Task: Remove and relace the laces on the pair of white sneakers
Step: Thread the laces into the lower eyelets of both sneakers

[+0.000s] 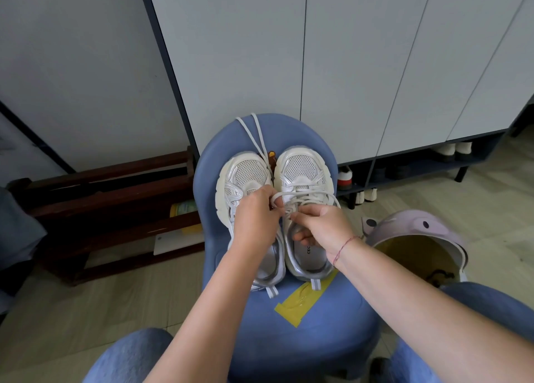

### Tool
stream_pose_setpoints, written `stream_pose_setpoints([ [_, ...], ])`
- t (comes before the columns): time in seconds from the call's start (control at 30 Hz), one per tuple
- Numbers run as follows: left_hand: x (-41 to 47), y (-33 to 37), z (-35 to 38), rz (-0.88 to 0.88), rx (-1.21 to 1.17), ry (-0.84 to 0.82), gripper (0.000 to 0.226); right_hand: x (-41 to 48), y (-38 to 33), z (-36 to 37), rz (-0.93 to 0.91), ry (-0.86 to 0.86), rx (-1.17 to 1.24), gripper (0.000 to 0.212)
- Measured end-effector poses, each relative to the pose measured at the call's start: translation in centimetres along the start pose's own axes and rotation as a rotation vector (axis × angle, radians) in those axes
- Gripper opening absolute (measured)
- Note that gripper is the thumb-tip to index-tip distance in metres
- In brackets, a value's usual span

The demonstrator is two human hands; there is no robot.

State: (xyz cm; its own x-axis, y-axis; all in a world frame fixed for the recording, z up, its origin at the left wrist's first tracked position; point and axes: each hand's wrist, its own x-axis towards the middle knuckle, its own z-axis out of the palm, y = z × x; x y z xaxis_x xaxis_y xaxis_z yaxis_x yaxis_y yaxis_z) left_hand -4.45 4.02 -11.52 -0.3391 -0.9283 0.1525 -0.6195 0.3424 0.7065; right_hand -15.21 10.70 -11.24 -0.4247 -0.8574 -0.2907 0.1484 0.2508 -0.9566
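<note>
Pair of white mesh sneakers (303,166) sat centre frame on round blue padded stool (289,325), toes away, prob. for eyelet access. L hand (254,218) pinched white cord lace (303,192); R hand (320,226) pinched same lace near tongue. Loose second lace (249,135) lay upper centre.

The left grip (255,218) covered the middle of the left sneaker (245,171), and its fingertips were out of sight by the lace (306,199). The right grip (323,226) hid some of the letters (308,249) inside the right sneaker (303,166). The loose lace (255,135) dropped behind the stool's (318,333) far edge. The shoes (345,177) under the cabinet (346,65) were too small to make out.
</note>
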Motion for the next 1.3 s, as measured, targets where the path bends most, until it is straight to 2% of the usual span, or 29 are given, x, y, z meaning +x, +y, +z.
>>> stream_pose_setpoints([
  [0.07,-0.1,0.3,0.1,0.018,0.026,-0.002,0.016,0.0,0.0,0.0,-0.005,-0.009,-0.020,0.009],
  [0.13,0.0,0.4,0.1,0.029,0.017,-0.008,0.016,0.1,0.0,-0.1,-0.005,-0.024,-0.036,0.007],
  [0.2,0.2,0.2,-0.1,-0.003,-0.105,-0.025,0.022,0.3,-0.1,-0.3,0.007,-0.052,-0.045,0.011],
  [0.3,0.4,-0.3,-0.5,-0.047,-0.261,-0.059,0.043,0.5,-0.2,-0.8,0.029,-0.107,-0.070,0.024],
  [0.37,0.5,-0.4,-0.5,-0.038,-0.263,-0.073,0.051,0.6,-0.1,-0.9,0.018,-0.116,-0.075,0.022],
  [0.47,0.2,-0.2,-0.3,0.009,-0.226,-0.096,0.044,0.7,0.2,-0.6,-0.007,-0.077,-0.059,0.011],
  [0.53,-0.2,-0.3,-0.2,0.038,-0.161,-0.116,0.039,0.8,0.3,-0.4,-0.012,-0.052,-0.061,0.012],
  [0.63,-0.7,-0.3,-0.2,0.049,-0.126,-0.094,0.048,0.9,0.3,-0.5,-0.023,-0.050,-0.089,0.016],
  [0.73,-1.1,-0.3,0.1,0.056,-0.135,-0.002,0.056,0.6,0.4,-1.0,-0.129,-0.044,-0.301,0.016],
  [0.83,-1.2,-0.7,0.3,0.067,-0.078,0.044,0.037,0.0,0.3,-1.8,-0.267,-0.025,-0.602,0.018],
  [0.93,-1.0,-1.1,0.0,0.155,-0.011,0.002,0.013,-1.4,-0.4,-3.1,-0.287,-0.194,-0.771,0.023],
  [1.03,-0.9,-1.2,0.0,0.172,0.013,-0.036,0.020,-2.9,-1.2,-4.9,-0.277,-0.373,-0.884,0.021],
  [1.17,-1.0,-1.0,0.3,0.176,0.008,-0.042,0.030,-4.4,-1.5,-5.7,-0.143,-0.678,-0.996,0.012],
  [1.23,-1.1,-1.0,0.2,0.169,-0.030,-0.039,0.028,-4.0,-1.2,-5.6,-0.098,-0.638,-0.970,0.011],
  [1.3,-1.2,-0.9,0.1,0.152,-0.063,-0.046,0.025,-3.1,-0.8,-5.1,-0.053,-0.502,-0.837,0.013],
])
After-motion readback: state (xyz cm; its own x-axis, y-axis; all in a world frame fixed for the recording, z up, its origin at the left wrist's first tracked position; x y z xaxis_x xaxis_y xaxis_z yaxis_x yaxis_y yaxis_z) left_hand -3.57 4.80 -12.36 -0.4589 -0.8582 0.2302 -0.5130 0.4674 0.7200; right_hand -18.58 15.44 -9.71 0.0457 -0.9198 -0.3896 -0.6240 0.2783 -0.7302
